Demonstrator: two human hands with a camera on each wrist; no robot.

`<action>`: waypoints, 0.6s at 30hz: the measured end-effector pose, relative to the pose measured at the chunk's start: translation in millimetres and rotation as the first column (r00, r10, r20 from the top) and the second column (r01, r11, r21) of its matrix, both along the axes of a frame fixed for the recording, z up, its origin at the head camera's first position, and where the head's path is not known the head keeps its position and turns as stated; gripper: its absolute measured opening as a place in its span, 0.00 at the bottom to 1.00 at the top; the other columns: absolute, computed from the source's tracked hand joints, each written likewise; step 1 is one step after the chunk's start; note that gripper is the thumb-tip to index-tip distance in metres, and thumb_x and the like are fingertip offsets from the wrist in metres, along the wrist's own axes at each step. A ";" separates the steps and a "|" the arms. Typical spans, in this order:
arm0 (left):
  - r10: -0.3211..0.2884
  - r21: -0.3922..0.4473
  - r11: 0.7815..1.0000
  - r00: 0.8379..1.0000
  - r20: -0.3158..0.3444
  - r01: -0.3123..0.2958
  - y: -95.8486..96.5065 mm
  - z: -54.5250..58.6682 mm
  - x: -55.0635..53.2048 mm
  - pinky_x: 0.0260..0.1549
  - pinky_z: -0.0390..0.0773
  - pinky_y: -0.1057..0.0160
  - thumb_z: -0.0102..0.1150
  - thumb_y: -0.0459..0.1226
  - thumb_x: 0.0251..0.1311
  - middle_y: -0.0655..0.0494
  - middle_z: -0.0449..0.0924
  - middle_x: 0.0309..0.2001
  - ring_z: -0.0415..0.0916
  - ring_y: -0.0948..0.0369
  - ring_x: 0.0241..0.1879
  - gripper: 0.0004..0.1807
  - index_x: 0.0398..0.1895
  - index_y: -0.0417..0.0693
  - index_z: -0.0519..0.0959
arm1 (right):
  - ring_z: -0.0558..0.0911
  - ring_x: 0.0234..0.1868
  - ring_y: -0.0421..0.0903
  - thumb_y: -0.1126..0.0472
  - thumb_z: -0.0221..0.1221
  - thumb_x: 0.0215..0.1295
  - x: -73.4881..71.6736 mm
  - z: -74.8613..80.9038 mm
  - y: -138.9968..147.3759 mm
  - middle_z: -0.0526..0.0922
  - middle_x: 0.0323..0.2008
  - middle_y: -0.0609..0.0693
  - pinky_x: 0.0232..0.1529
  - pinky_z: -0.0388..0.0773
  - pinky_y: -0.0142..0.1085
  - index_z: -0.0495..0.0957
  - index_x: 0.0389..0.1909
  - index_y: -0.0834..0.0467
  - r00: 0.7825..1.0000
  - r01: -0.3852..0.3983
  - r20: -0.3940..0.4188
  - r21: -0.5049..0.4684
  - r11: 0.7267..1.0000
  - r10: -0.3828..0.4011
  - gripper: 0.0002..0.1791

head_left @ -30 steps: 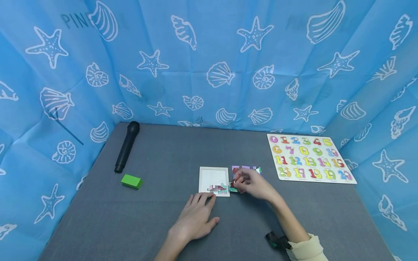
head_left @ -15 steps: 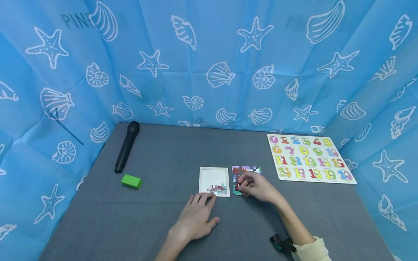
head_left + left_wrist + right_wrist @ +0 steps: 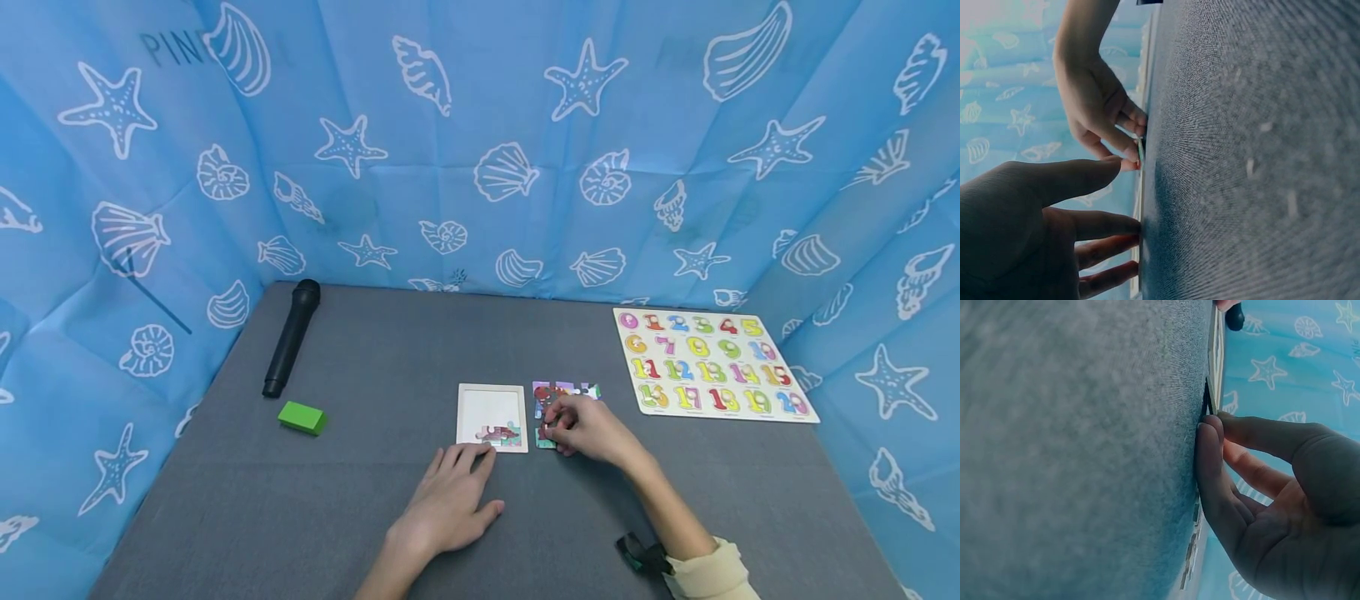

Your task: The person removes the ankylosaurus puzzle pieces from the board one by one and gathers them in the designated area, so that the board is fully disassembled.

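Observation:
My right hand (image 3: 588,427) pinches a jigsaw piece (image 3: 545,442) between thumb and fingers, just right of a white puzzle tray (image 3: 491,388). In the right wrist view the piece (image 3: 1212,397) is edge-on, one side tilted off the cloth. A few joined pieces (image 3: 501,434) in reddish-brown and teal lie in the tray's lower right corner. Beyond my right hand, more jigsaw pieces (image 3: 551,392) lie on the table, partly covered by it. My left hand (image 3: 447,502) is spread flat, its fingertips at the tray's lower edge; the left wrist view shows these fingers (image 3: 1107,225) extended.
A number puzzle board (image 3: 708,362) lies at the back right of the grey table (image 3: 390,350). On the left are a black microphone (image 3: 291,337) and a green block (image 3: 302,417). A blue shell-patterned curtain (image 3: 450,150) borders the table behind and at both sides.
My right hand has shifted slightly right with the jigsaw piece, away from the tray's edge. Over the last half second it has barely moved. The left hand has stayed in place.

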State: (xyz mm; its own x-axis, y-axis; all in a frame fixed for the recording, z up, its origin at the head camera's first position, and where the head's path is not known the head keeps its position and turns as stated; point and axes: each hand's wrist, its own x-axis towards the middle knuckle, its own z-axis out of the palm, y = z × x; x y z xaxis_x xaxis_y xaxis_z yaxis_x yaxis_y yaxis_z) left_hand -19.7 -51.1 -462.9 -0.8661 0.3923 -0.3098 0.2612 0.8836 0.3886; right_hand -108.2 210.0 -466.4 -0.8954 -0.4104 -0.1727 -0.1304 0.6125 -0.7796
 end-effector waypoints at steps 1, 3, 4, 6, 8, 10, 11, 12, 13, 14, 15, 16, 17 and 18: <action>0.001 0.002 1.000 1.000 0.001 -0.001 0.1 0.0 0.1 0.84 0.60 0.36 0.63 0.59 0.74 0.56 0.67 0.81 0.62 0.50 0.81 0.40 0.82 0.53 0.70 | 0.83 0.24 0.40 0.69 0.69 0.70 0.3 -0.1 -0.6 0.83 0.25 0.52 0.25 0.84 0.30 0.82 0.41 0.65 1.000 0.003 -0.006 0.013 1.000 -0.003 0.05; 0.001 0.003 1.000 1.000 0.008 -0.001 0.1 0.0 -0.1 0.84 0.60 0.36 0.63 0.59 0.74 0.56 0.67 0.81 0.62 0.50 0.81 0.40 0.82 0.53 0.70 | 0.83 0.24 0.40 0.69 0.69 0.70 0.6 0.0 -1.1 0.82 0.25 0.51 0.24 0.83 0.30 0.82 0.41 0.64 1.000 0.009 -0.009 0.032 0.999 -0.008 0.05; 0.001 0.005 1.000 1.000 0.011 -0.001 0.0 -0.2 -0.1 0.84 0.59 0.36 0.63 0.59 0.74 0.56 0.67 0.81 0.62 0.50 0.81 0.40 0.82 0.53 0.70 | 0.83 0.23 0.40 0.68 0.69 0.70 0.7 0.0 -1.3 0.82 0.24 0.50 0.24 0.83 0.30 0.82 0.41 0.64 1.000 0.010 -0.010 0.037 0.999 -0.009 0.05; 0.000 0.009 1.000 1.000 0.013 0.000 -0.2 -0.5 0.0 0.84 0.59 0.36 0.63 0.59 0.74 0.56 0.67 0.81 0.62 0.50 0.82 0.39 0.82 0.54 0.70 | 0.83 0.23 0.40 0.68 0.70 0.70 0.9 0.3 -1.6 0.81 0.24 0.50 0.24 0.83 0.30 0.82 0.40 0.63 1.000 0.011 -0.008 0.045 0.999 -0.011 0.05; -0.002 0.012 1.000 1.000 0.012 0.001 -0.4 -0.7 0.2 0.84 0.59 0.36 0.63 0.59 0.74 0.56 0.67 0.81 0.62 0.50 0.82 0.39 0.83 0.54 0.70 | 0.83 0.23 0.40 0.67 0.70 0.70 0.8 0.5 -1.7 0.81 0.24 0.50 0.24 0.84 0.30 0.83 0.40 0.63 1.000 0.010 -0.004 0.046 0.999 -0.010 0.05; -0.003 0.015 1.000 1.000 0.008 0.003 -0.6 -0.5 0.3 0.84 0.59 0.36 0.63 0.59 0.74 0.56 0.67 0.81 0.62 0.50 0.82 0.39 0.83 0.54 0.70 | 0.83 0.23 0.40 0.67 0.70 0.70 0.6 1.2 -2.0 0.82 0.24 0.50 0.24 0.84 0.31 0.83 0.40 0.63 1.000 0.005 0.001 0.039 0.999 -0.005 0.05; -0.005 0.018 1.000 1.000 0.003 0.005 -0.8 -0.1 0.3 0.84 0.60 0.36 0.63 0.59 0.74 0.56 0.67 0.81 0.62 0.50 0.82 0.39 0.83 0.53 0.70 | 0.83 0.24 0.40 0.67 0.70 0.70 0.3 1.3 -2.1 0.82 0.24 0.50 0.24 0.85 0.31 0.83 0.41 0.63 1.000 0.000 0.004 0.034 0.999 -0.001 0.05; -0.007 0.020 1.000 1.000 -0.003 0.007 -0.9 0.1 0.3 0.84 0.60 0.36 0.63 0.59 0.74 0.56 0.67 0.81 0.62 0.50 0.82 0.39 0.82 0.53 0.70 | 0.83 0.24 0.39 0.67 0.70 0.71 0.0 1.7 -2.5 0.82 0.25 0.50 0.24 0.85 0.31 0.83 0.41 0.63 1.000 -0.004 0.006 0.026 1.000 0.004 0.05; -0.010 0.020 1.000 1.000 -0.009 0.010 -1.1 0.5 0.4 0.84 0.60 0.35 0.63 0.58 0.74 0.55 0.67 0.81 0.62 0.50 0.82 0.39 0.82 0.53 0.70 | 0.83 0.24 0.39 0.67 0.69 0.71 -0.2 2.1 -3.1 0.82 0.25 0.50 0.24 0.85 0.31 0.83 0.41 0.63 1.000 -0.008 0.003 0.019 1.000 0.008 0.05; -0.014 0.021 1.000 1.000 -0.016 0.014 -1.3 0.7 0.5 0.84 0.61 0.35 0.63 0.58 0.74 0.55 0.67 0.81 0.62 0.50 0.82 0.39 0.82 0.53 0.70 | 0.83 0.24 0.39 0.67 0.69 0.71 -0.6 2.6 -4.0 0.83 0.25 0.50 0.25 0.85 0.31 0.83 0.41 0.64 1.000 -0.016 -0.002 0.012 1.000 0.016 0.05; -0.017 0.022 1.000 1.000 -0.025 0.018 -1.6 1.2 0.8 0.83 0.61 0.35 0.64 0.58 0.74 0.55 0.67 0.81 0.62 0.50 0.82 0.39 0.82 0.52 0.70 | 0.82 0.24 0.39 0.67 0.69 0.71 -1.0 3.1 -5.2 0.83 0.25 0.51 0.25 0.84 0.30 0.83 0.41 0.64 1.000 -0.024 -0.011 0.005 1.000 0.024 0.05; -0.021 0.024 0.999 0.999 -0.034 0.022 -1.9 1.3 1.2 0.83 0.61 0.35 0.64 0.57 0.74 0.55 0.66 0.82 0.62 0.49 0.82 0.39 0.82 0.52 0.70 | 0.82 0.24 0.38 0.67 0.69 0.71 -1.5 3.4 -6.8 0.83 0.25 0.51 0.25 0.84 0.30 0.83 0.41 0.64 0.999 -0.034 -0.021 -0.005 0.999 0.033 0.05; -0.027 0.025 0.999 0.999 -0.042 0.028 -2.2 1.6 1.7 0.83 0.62 0.35 0.64 0.57 0.74 0.54 0.66 0.82 0.62 0.49 0.82 0.39 0.82 0.52 0.70 | 0.81 0.24 0.38 0.68 0.68 0.71 -2.0 3.9 -8.9 0.83 0.25 0.51 0.25 0.82 0.29 0.83 0.41 0.65 0.998 -0.043 -0.035 -0.014 0.999 0.042 0.04; -0.032 0.024 0.999 0.998 -0.049 0.033 -2.5 1.4 2.2 0.83 0.62 0.35 0.64 0.57 0.74 0.54 0.66 0.82 0.62 0.49 0.82 0.40 0.83 0.51 0.69 | 0.81 0.24 0.38 0.68 0.68 0.71 -2.6 4.5 -11.5 0.83 0.26 0.52 0.25 0.82 0.29 0.84 0.42 0.65 0.997 -0.055 -0.048 -0.030 0.998 0.053 0.05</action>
